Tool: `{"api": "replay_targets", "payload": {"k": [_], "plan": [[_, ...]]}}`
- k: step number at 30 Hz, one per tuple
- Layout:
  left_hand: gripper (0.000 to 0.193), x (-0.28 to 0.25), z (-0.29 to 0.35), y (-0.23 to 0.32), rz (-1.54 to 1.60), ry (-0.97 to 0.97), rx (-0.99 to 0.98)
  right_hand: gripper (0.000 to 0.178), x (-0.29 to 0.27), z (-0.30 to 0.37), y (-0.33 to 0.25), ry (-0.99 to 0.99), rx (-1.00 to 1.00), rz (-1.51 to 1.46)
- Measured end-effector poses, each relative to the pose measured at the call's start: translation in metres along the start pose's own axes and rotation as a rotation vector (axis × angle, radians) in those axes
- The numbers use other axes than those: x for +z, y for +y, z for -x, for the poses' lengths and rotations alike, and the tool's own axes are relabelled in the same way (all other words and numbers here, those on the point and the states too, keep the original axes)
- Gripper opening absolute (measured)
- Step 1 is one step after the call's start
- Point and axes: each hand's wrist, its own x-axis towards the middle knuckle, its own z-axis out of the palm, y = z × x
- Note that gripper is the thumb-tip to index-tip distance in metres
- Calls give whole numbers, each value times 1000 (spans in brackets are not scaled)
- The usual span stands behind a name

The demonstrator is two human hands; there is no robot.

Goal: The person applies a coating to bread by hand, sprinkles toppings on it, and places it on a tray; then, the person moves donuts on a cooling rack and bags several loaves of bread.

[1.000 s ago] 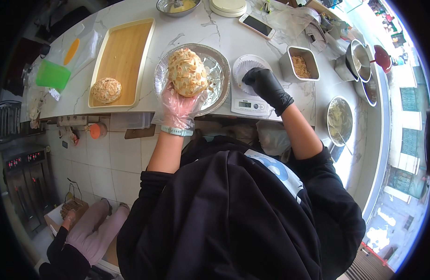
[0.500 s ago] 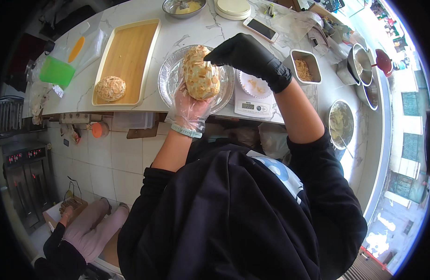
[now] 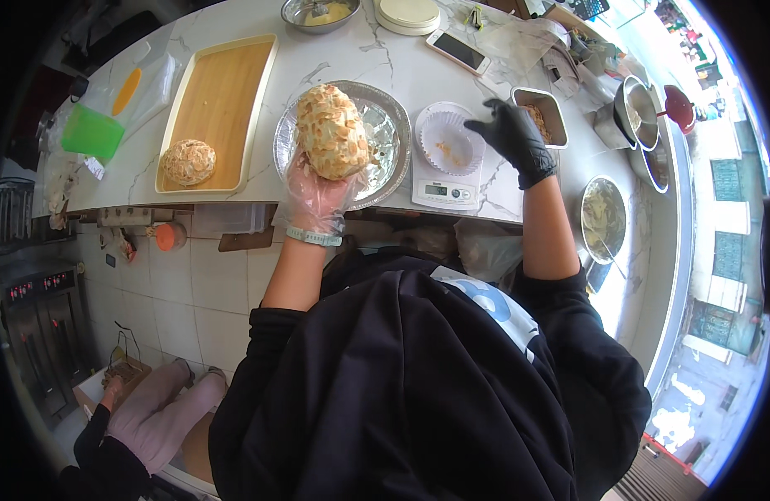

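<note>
Flake-coated pastry held over a foil dish at a marble counter.

The left hand [image 3: 318, 196], in a clear glove, has its fingers curled around the pastry [image 3: 331, 131] and holds it above the foil dish [image 3: 385, 117]. The right hand [image 3: 515, 138], in a black glove, hovers with fingers loosely spread and empty, between the paper cup [image 3: 448, 142] on the scale [image 3: 442, 190] and a rectangular tin [image 3: 550, 107]. A second pastry [image 3: 188, 161] lies on the wooden tray [image 3: 222, 92].
</note>
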Motion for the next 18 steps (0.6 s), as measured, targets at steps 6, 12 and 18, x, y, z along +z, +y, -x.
{"api": "replay_targets", "payload": {"k": [6,12,18], "plan": [[42,-8,-2,4,1,-35,9,14,-6,13,1,-165,285,-295],[44,-6,-9,-3,-39,-22,-21,12,-27,-24,-51,193,44,-406],[45,-2,-11,-9,13,-50,-73,11,-21,-44,-89,302,-160,-403]]}}
